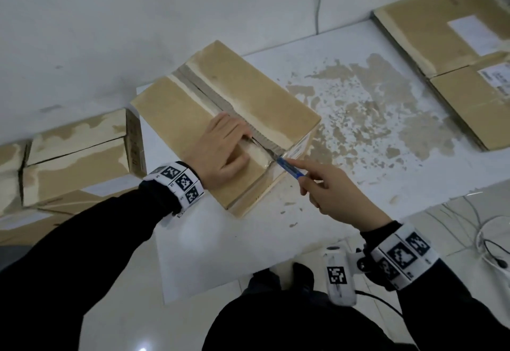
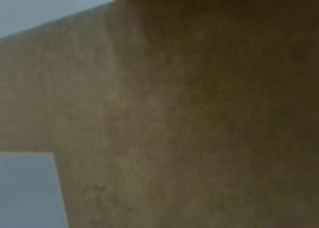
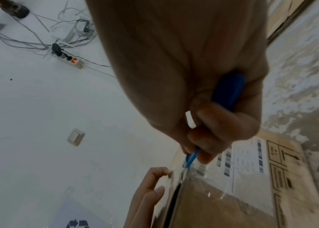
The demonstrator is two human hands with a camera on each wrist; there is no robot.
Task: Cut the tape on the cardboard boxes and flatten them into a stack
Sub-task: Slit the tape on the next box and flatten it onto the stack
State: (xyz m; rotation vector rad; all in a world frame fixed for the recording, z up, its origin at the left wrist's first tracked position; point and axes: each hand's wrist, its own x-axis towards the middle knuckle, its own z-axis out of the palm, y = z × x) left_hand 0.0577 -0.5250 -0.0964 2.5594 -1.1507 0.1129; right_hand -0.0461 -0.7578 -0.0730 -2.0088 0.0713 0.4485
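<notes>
Right hand (image 1: 331,193) pinches a blue-handled utility knife (image 1: 289,169), its blade in the clear tape at the near end of the brown cardboard box (image 1: 248,96) on the white desk (image 1: 358,179). Left hand (image 1: 223,152) presses flat on the lid, fingers curled into the seam. Flattened boxes (image 1: 441,44) lie far right; uncut boxes (image 1: 77,157) wait left.

Left hand (image 1: 220,152) palm-down, fingers spread flat; right hand (image 1: 328,187) curled, index finger extended
</notes>
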